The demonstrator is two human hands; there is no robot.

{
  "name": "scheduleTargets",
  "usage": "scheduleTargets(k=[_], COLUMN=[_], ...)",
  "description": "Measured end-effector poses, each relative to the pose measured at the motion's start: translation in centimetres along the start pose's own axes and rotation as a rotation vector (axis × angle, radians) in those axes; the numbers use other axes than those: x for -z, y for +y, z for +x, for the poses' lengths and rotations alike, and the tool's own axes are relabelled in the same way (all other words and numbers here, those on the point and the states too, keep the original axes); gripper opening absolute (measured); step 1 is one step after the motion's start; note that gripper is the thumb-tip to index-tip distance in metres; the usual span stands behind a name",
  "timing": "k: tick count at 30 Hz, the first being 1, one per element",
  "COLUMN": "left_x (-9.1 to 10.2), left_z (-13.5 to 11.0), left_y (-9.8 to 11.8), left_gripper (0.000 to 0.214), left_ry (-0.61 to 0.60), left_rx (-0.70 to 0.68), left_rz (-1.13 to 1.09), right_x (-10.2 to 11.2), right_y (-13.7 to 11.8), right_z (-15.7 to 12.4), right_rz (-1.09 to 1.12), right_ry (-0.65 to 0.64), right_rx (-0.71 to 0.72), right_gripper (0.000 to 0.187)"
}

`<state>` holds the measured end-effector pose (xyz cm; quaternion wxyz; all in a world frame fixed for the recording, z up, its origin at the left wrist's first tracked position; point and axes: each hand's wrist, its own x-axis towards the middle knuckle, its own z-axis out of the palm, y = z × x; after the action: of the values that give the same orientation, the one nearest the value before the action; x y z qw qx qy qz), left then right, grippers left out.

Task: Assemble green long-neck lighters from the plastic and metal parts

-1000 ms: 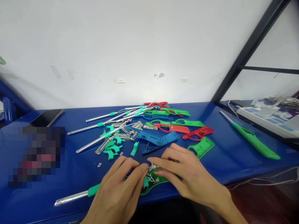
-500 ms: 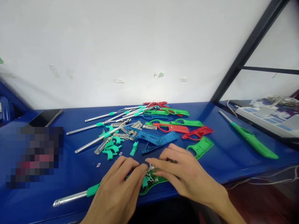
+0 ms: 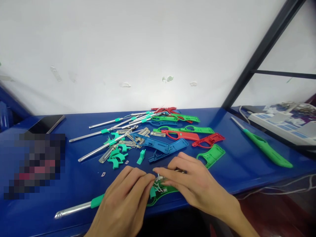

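Note:
My left hand (image 3: 124,200) and my right hand (image 3: 195,186) meet at the near edge of the blue table (image 3: 81,171). Both press down on a green lighter half-shell (image 3: 161,192) with white wires and small metal parts inside. A silver tube with a teal collar (image 3: 77,206) sticks out to the left from under my left hand. My right fingertips pinch a small metal piece (image 3: 160,177) over the shell. My left fingers are curled and pressed on the shell's left end.
Behind the hands lie several silver tubes (image 3: 103,131), red (image 3: 208,140), blue (image 3: 168,149) and green shells (image 3: 212,155), and teal triggers (image 3: 116,158). A finished green lighter (image 3: 265,149) lies to the right, near a power strip (image 3: 281,125). A phone (image 3: 46,123) lies back left.
The view has drifted slightly; both hands stay on the green shell with only tiny finger movements.

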<state>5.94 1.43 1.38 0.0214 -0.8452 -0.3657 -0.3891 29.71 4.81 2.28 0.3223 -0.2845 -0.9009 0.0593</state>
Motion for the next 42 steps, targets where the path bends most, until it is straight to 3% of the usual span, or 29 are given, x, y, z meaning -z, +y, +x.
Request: scheduleTargets(k=[7,15,42], left_x=[-0.05,0.2,0.09], left_z=[0.07,0.04,-0.01], left_y=[-0.08,-0.12,0.08], left_gripper=[0.024,0.017,0.022], left_ry=[0.017,0.061,0.039], left_rx=[-0.009,-0.005,-0.045], left_rz=[-0.01,0.003,-0.022], right_x=[-0.07,-0.02,-0.25], right_y=[0.18,0.18,0.38], right_z=[0.08,0.09,0.18], right_rz=[0.021,0.018,0.013], right_ry=[-0.003,0.081,0.041], right_rx=[0.011,0.025,0.076], right_gripper=[0.029,0.026,0.029])
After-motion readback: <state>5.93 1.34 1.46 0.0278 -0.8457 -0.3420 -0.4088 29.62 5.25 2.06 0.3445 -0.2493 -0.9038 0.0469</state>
